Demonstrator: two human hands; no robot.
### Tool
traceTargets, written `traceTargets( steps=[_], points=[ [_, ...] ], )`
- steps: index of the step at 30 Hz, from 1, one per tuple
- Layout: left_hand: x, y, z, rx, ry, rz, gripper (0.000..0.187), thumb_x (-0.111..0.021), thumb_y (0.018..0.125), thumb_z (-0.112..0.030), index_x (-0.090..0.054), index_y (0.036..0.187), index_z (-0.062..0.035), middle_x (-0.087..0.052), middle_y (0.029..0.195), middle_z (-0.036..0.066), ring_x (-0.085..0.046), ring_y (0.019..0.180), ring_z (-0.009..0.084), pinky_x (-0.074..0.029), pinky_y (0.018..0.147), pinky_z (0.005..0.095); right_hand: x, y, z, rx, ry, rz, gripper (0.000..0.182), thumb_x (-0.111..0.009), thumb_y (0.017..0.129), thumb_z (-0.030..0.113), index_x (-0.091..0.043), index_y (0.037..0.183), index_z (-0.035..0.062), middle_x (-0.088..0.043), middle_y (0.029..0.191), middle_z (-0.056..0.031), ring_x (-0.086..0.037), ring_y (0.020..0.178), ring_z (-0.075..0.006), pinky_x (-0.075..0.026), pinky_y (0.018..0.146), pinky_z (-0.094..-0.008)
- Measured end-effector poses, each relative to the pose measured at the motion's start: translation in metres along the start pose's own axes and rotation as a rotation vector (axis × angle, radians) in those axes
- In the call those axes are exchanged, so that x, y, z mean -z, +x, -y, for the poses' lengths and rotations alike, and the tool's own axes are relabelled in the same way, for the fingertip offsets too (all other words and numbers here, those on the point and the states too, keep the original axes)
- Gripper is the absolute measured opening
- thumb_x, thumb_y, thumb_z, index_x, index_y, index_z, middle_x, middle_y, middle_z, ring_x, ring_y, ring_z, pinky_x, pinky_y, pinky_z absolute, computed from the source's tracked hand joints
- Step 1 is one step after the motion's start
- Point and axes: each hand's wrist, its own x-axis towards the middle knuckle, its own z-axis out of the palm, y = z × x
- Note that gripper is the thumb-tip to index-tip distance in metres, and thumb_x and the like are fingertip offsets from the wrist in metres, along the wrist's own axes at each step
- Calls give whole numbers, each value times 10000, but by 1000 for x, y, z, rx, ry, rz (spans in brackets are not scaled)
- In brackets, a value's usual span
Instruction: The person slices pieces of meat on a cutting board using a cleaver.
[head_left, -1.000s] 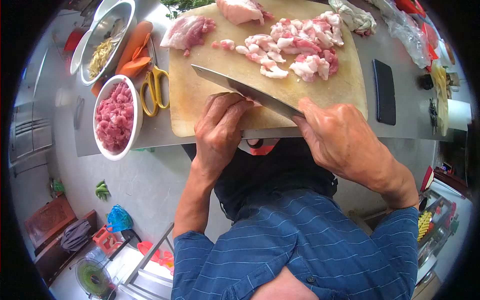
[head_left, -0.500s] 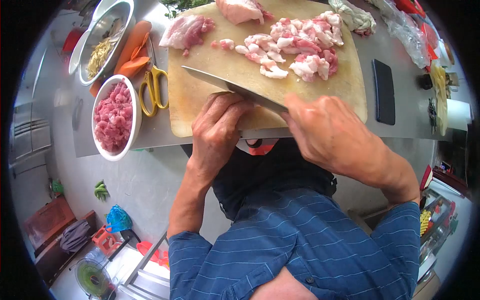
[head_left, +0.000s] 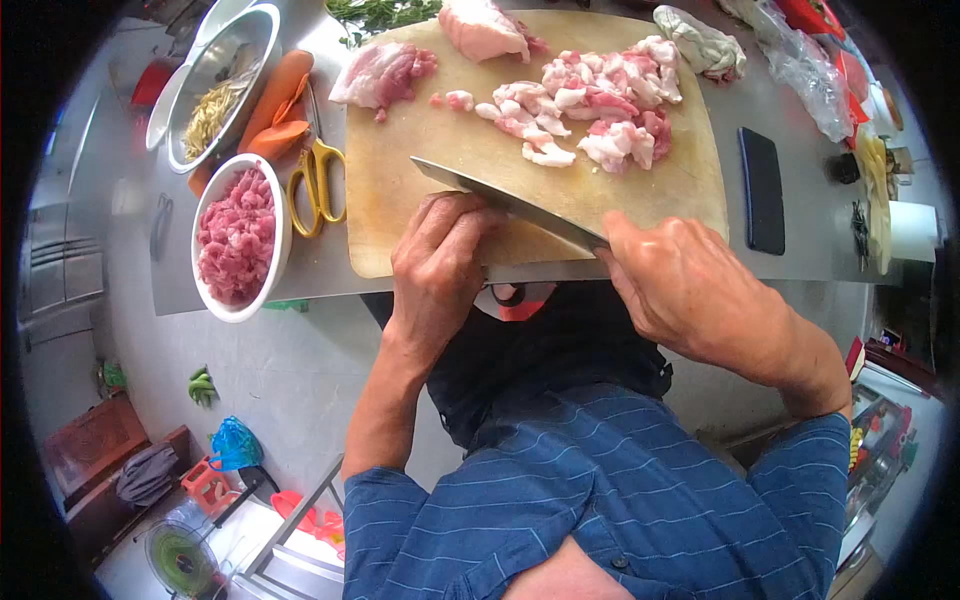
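Note:
My right hand [head_left: 690,290] grips the handle of a long knife [head_left: 500,195], whose blade lies slanted across the near part of a wooden cutting board [head_left: 400,210]. My left hand [head_left: 435,265] rests curled on the board's near edge with its knuckles against the blade. It presses on a piece of pork that its fingers almost wholly hide. A pile of cut pork pieces [head_left: 600,100] lies at the far right of the board. Two larger pork slabs [head_left: 380,72] [head_left: 485,28] sit at the far left.
Left of the board lie yellow-handled scissors [head_left: 318,185], a white bowl [head_left: 283,235] of chopped red meat, carrots [head_left: 275,95] and a metal bowl [head_left: 262,40]. A black phone [head_left: 763,190] lies to the right, with a cloth [head_left: 705,45] and a plastic bag [head_left: 800,60] behind it.
The knife slid left half a second ago and has drawn back to the right, the right hand moving with it. The left hand has stayed in place on the board.

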Motion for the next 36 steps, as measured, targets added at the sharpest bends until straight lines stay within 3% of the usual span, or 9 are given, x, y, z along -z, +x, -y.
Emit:
traceTargets(
  steps=[1, 3, 7, 9, 16, 21, 26, 28, 36],
  points=[
    [0, -1, 0, -2, -5, 1, 236, -692, 771, 112, -764, 966, -2, -750, 1000, 145, -752, 947, 339, -619, 843, 426, -5, 1, 0, -5, 1, 0, 383, -680, 956, 134, -566, 1282, -30, -648, 1055, -218, -666, 1014, -386, -547, 851, -493],
    [1, -4, 1, -21, -14, 44, 333, -699, 718, 82, -759, 1031, -14, -734, 1048, 130, -732, 1013, 337, -618, 873, 444, -24, 10, 1, 288, -51, -539, 200, -650, 1041, 144, -600, 1161, -8, -661, 853, -223, -687, 824, -397, -555, 778, -523],
    [2, -6, 1, -13, 10, 58, 317, -701, 723, 77, -759, 1020, -17, -736, 1040, 123, -734, 1007, 335, -618, 874, 445, -25, 61, 18, 373, 107, -567, 192, -627, 1052, 160, -609, 1093, -27, -682, 828, -257, -707, 854, -443, -559, 802, -557],
    [1, -3, -1, -4, -13, 48, 294, -706, 725, 72, -757, 997, -26, -738, 1029, 115, -735, 992, 333, -617, 863, 442, -10, 72, 27, 167, 89, -299, 206, -626, 1052, 168, -626, 1071, -37, -694, 848, -281, -709, 846, -477, -561, 808, -579],
    [6, -3, 2, 35, 9, 66, 227, -737, 774, 45, -757, 982, -45, -740, 1010, 117, -736, 967, 328, -600, 810, 431, -12, 33, -16, 198, 147, -468, 212, -617, 1067, 172, -638, 1108, -35, -712, 862, -317, -725, 839, -485, -563, 755, -586],
    [-6, 22, -5, 217, -130, -37, 136, -722, 922, 47, -759, 1033, -21, -755, 1026, 146, -745, 975, 337, -602, 818, 428, -1, 10, -40, -145, 233, -538, 230, -638, 1071, 158, -653, 1106, -68, -656, 814, -332, -670, 785, -526, -517, 682, -530],
    [-18, 37, 5, 186, -232, -50, 264, -716, 979, 62, -776, 1227, -7, -810, 1101, 92, -777, 1047, 184, -615, 891, 308, 2, 4, -37, -121, 326, -591, 210, -640, 1071, 137, -659, 1080, -72, -654, 836, -324, -661, 796, -533, -497, 675, -512],
    [-5, 41, 2, 504, -378, 70, 312, -717, 999, 42, -740, 1306, -10, -813, 1093, 87, -765, 1001, 140, -604, 884, 287, 0, 6, -37, -53, 302, -589, 199, -641, 1068, 131, -658, 1089, -66, -656, 850, -328, -657, 795, -533, -499, 677, -518],
    [18, 44, 29, 583, -224, -113, 279, -731, 986, -17, -745, 1265, -23, -793, 1015, 135, -781, 889, 202, -610, 800, 343, 2, 37, -17, 16, 152, -502, 243, -625, 1068, 188, -631, 1117, -50, -688, 885, -319, -684, 870, -514, -551, 805, -568]
  ],
)
